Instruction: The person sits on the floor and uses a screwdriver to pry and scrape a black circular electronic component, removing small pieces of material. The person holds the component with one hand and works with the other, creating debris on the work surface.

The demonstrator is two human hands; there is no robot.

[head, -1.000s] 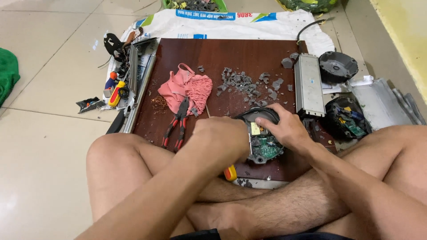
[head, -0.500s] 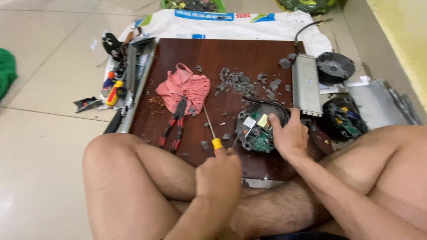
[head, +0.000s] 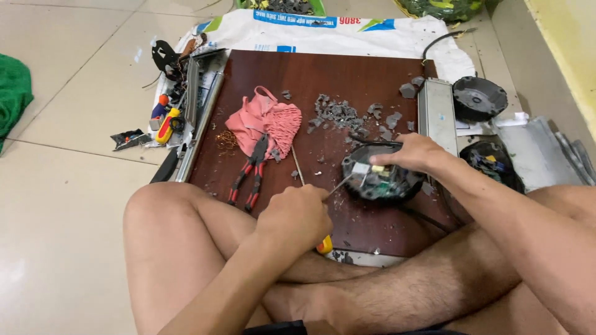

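**A:** What are your fingers doing?

**Me:** My left hand (head: 297, 217) is closed tight round a screwdriver (head: 323, 246). Its yellow handle end pokes out below my fist and the thin metal shaft runs up and to the right, so the tip meets the edge of the round black housing (head: 380, 178). I hold it low and slanted so the tip works in sideways, under the part, not down on it.

**A:** And the other hand?

**Me:** My right hand (head: 415, 153) lies over the far side of the housing, fingers curled down onto the circuit board (head: 379, 177) inside. It pins the thing to the surface so it does not skid when I push. Whether those fingers pinch a part or only press, I cannot tell.

**A:** Where does the housing sit?

**Me:** On the dark wooden board (head: 347, 74), near its right edge, just in front of my crossed legs, close enough for both hands to reach it.

**A:** What lies around?

**Me:** Red-handled pliers (head: 251, 174) lie to the left, jaws resting on a pink cloth (head: 268, 121). Grey broken bits (head: 338, 113) are heaped beyond the housing, pushed away from the work. A long metal box (head: 438, 115) lies along the board's right edge, with another black round shell (head: 478, 98) past it on the floor.
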